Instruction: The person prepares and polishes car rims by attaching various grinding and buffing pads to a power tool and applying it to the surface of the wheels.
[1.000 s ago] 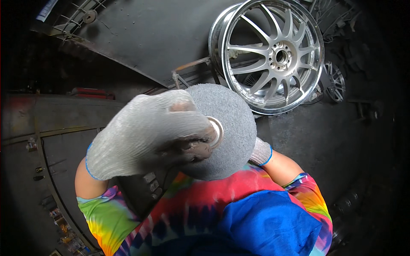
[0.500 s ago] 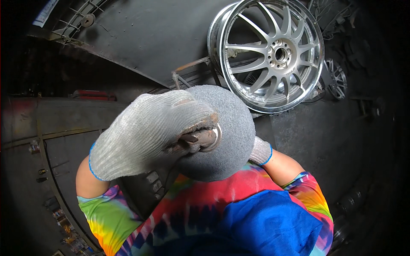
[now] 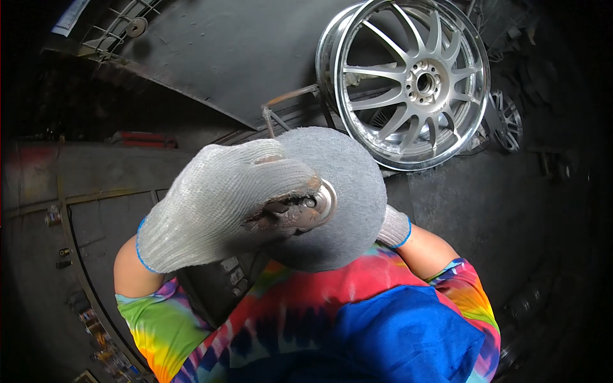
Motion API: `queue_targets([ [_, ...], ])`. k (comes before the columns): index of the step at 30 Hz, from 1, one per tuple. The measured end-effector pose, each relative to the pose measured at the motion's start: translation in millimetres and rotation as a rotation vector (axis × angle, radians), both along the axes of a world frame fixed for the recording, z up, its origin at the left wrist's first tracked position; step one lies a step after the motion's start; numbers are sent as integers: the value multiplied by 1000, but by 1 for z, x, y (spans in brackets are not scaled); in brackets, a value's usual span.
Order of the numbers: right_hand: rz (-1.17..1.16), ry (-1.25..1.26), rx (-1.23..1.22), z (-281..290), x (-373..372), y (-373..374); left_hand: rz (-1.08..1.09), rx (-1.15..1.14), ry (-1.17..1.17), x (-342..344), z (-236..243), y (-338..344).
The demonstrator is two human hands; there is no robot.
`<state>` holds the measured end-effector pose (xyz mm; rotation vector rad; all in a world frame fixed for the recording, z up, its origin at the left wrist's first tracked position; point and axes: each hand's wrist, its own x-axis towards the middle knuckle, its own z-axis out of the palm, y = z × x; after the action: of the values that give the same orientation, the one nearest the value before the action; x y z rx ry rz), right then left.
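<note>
A round grey abrasive disc (image 3: 351, 191) with a fuzzy, felt-like face stands in front of my chest. At its centre is a shiny metal hub (image 3: 328, 200), with a bolt end showing in the middle. My left hand (image 3: 233, 201), in a grey knit glove with dark, dirty fingertips, has its fingers closed around the hub from the left. Past the disc's right edge, only the wrist side of my gloved right hand (image 3: 394, 227) shows. The disc hides its fingers, so its grip on anything cannot be made out.
A silver multi-spoke car wheel rim (image 3: 408, 83) with a polished lip leans beyond the disc at the upper right. Farther right lies a smaller rim (image 3: 506, 121). A rusty metal frame (image 3: 287, 97) rises just behind the disc. Small items (image 3: 105, 341) sit along the lower left.
My left fingers have shifted slightly on the hub, baring more of its metal and the bolt end. The disc stays nearly in place, and the background has moved a little rightward.
</note>
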<state>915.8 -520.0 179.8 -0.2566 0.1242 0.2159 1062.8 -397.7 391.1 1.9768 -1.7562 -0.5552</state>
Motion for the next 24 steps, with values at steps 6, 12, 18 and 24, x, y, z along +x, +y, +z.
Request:
queue_targets([
  [6, -1, -2, 0, 0, -1, -1, 14, 130, -7, -4, 1, -4],
  [12, 4, -6, -4, -1, 1, -2, -106, 197, -71, 21, -17, 23],
  [18, 11, -5, -12, -3, 0, -2, -117, 449, 16, 11, 17, -11],
  [24, 10, -11, -18, 1, 2, -1, 85, -146, -98, -1, -9, 1],
])
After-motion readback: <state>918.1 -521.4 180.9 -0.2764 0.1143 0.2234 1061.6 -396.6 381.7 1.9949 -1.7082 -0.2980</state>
